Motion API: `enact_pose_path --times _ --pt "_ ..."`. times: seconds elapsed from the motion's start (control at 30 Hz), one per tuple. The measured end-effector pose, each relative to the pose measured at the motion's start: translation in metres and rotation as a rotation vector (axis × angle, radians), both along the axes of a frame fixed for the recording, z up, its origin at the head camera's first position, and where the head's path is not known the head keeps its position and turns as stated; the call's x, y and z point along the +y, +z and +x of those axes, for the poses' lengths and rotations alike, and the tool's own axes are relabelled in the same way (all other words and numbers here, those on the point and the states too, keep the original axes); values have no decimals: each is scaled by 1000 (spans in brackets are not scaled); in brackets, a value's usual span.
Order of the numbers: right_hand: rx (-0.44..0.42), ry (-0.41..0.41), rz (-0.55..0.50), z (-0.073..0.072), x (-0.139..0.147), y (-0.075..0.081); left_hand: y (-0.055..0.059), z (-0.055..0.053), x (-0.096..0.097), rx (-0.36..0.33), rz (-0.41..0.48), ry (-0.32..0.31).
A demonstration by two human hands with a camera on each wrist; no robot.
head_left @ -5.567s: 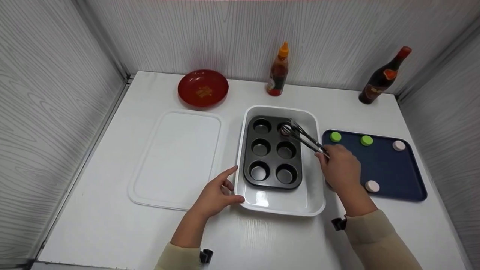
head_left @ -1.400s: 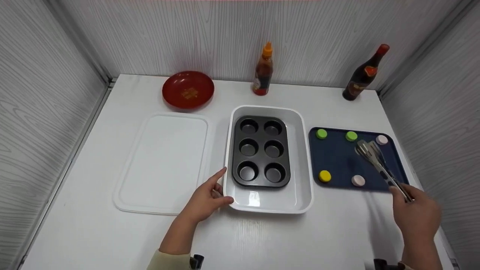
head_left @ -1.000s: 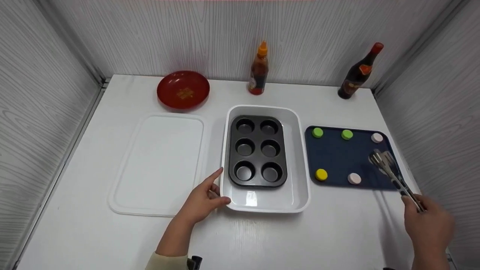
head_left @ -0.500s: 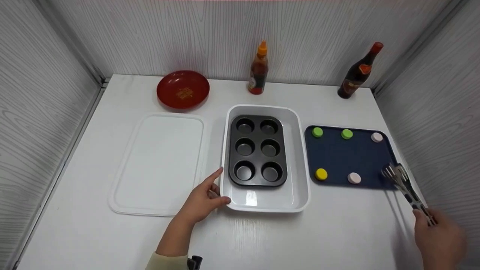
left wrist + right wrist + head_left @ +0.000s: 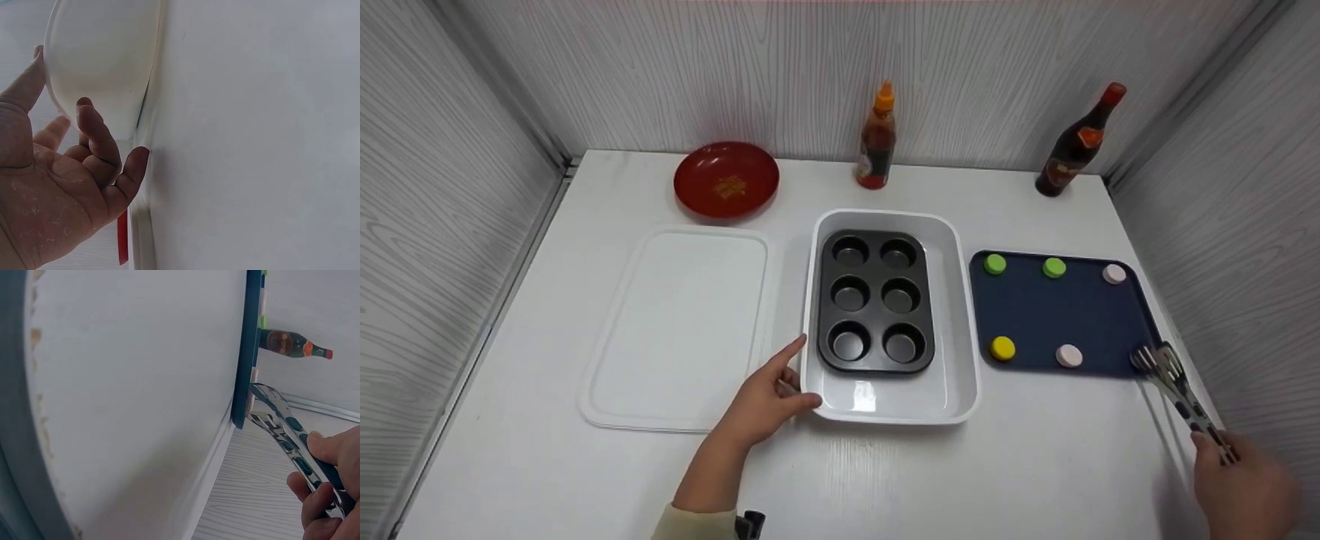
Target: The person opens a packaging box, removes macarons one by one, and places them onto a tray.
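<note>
My right hand [image 5: 1246, 484] grips a pair of metal tongs [image 5: 1191, 409], with the tong tips over the near right corner of a navy tray [image 5: 1031, 311]. In the right wrist view, something pale shows at the tips of the tongs [image 5: 287, 433]. On the tray sit small round cap-like pieces: green ones, pale pink ones and a yellow piece [image 5: 1003, 348]. My left hand [image 5: 761, 405] touches the near left corner of a white tub [image 5: 855, 409], thumb and index finger at its rim. Inside the tub lies a dark muffin pan [image 5: 875, 315] whose cups show nothing in them.
A white lid or board [image 5: 686, 322] lies left of the tub, with a red dish [image 5: 726, 178] behind it. Along the back stand a sauce bottle [image 5: 876, 150] with an orange nozzle and a dark bottle [image 5: 1069, 161]. Pale panels [image 5: 735, 67] surround the table.
The right hand has carried the tongs from the muffin pan's far right cup, where a pale piece showed, to the tray's near right corner. My left hand stays at the tub.
</note>
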State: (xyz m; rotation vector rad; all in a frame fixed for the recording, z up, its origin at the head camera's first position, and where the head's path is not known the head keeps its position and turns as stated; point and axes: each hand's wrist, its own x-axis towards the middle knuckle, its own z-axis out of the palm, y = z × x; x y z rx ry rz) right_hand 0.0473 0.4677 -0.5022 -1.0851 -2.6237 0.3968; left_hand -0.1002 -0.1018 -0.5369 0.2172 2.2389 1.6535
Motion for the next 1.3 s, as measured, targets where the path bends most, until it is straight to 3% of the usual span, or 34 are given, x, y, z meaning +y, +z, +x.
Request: enact_pose_path --times 0.53,0.77,1.0,1.3 --pt "-37 31 -28 0 4 2 0 2 -2 16 0 -4" --pt "-41 -1 -103 -2 4 -3 2 1 -1 1 -13 2" --pt "-135 -5 -207 -5 3 -8 1 0 -2 -3 -19 14" --pt "-265 4 -261 -9 0 -20 1 1 -2 -1 -21 17"
